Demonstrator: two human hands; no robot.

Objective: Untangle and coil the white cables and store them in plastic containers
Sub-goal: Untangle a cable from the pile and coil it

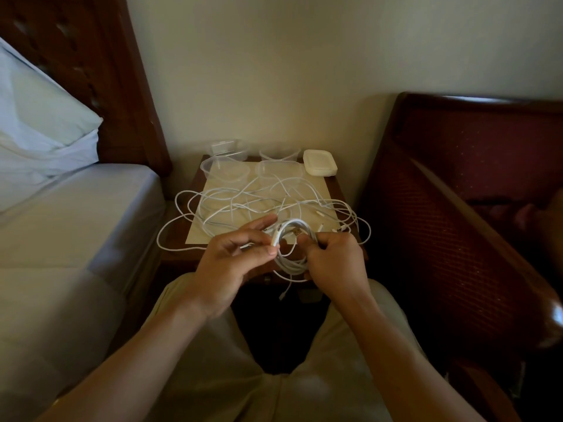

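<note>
I see a white coiled cable held upright between my hands above the counter's near edge, its loop facing me, long axis running near to far. My left hand pinches its left side; my right hand curls round its right. Tangled cables lie beyond, before clear containers.

My curled right hand is hiding part of the coiled white cable I am gripping. The clear plastic containers at the back are blurring together, and the dark red upholstered chair is running off the right edge.
</note>
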